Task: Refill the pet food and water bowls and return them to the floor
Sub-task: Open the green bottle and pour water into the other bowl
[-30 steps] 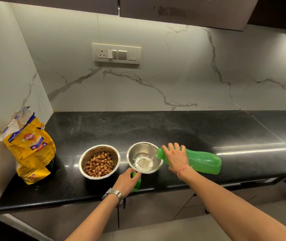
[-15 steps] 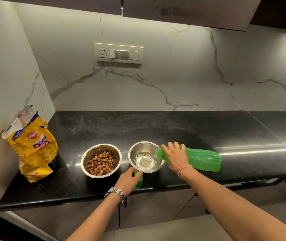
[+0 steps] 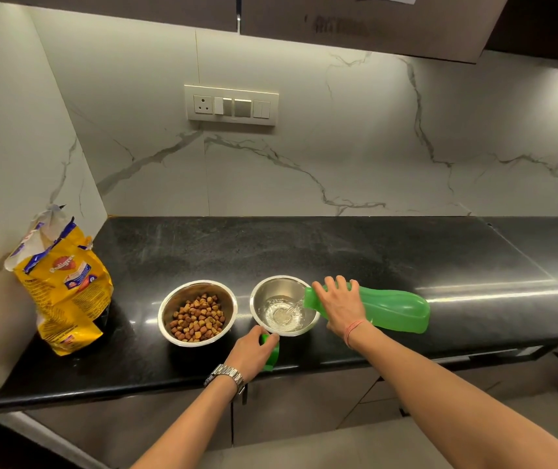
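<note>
Two steel bowls stand side by side on the black counter [image 3: 304, 245]. The left bowl [image 3: 197, 312] holds brown kibble. The right bowl [image 3: 283, 305] holds a little water. My right hand [image 3: 338, 304] grips a green bottle [image 3: 392, 309] near its neck; the bottle lies tipped almost flat with its mouth over the right bowl's rim, and a thin stream of water runs into the bowl. My left hand [image 3: 249, 355] holds the green cap [image 3: 271, 353] just in front of the right bowl, near the counter's front edge.
An opened yellow pet food bag [image 3: 62, 286] stands at the counter's left end against the marble side wall. A switch panel [image 3: 231, 104] sits on the back wall. Cabinet fronts [image 3: 304, 407] run below the counter.
Water keeps running from the bottle into the right bowl. Both hands stay where they were; only the view has shifted slightly.
</note>
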